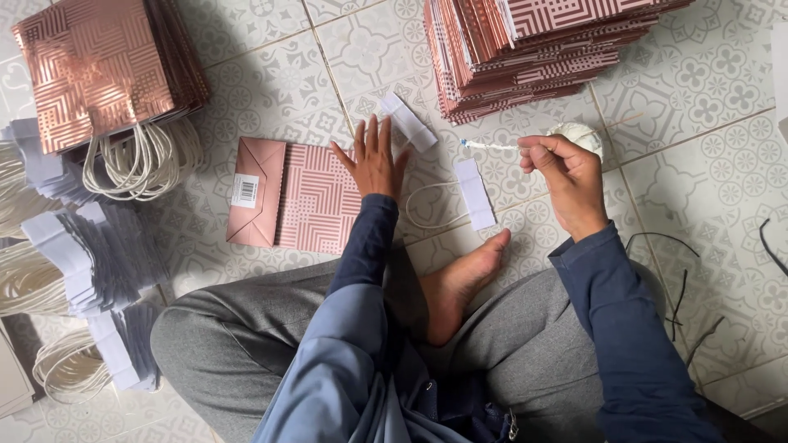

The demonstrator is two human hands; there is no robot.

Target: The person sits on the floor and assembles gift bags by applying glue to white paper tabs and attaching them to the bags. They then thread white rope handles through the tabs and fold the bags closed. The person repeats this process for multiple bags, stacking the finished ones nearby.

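The left hand (373, 160) lies flat, fingers spread, gripping nothing, on the right edge of one folded pink patterned bag (287, 197) at the floor's centre; bare tiles (722, 172) lie open toward three o'clock. The right hand (566, 176) pinches a thin glue stick (491, 145). Two white strips (476, 193) lie between the hands, two bag stacks (533, 49) at eleven and one o'clock.

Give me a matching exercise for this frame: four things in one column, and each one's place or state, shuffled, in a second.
1. left hand
2. right hand
3. flat bag
4. bag stack

a. top of frame, beyond the right hand
b. fingers pinching a thin stick
c. lying on the floor tiles, bottom flap up
d. pressed flat on the bag's edge

Pairs: 1-d, 2-b, 3-c, 4-a
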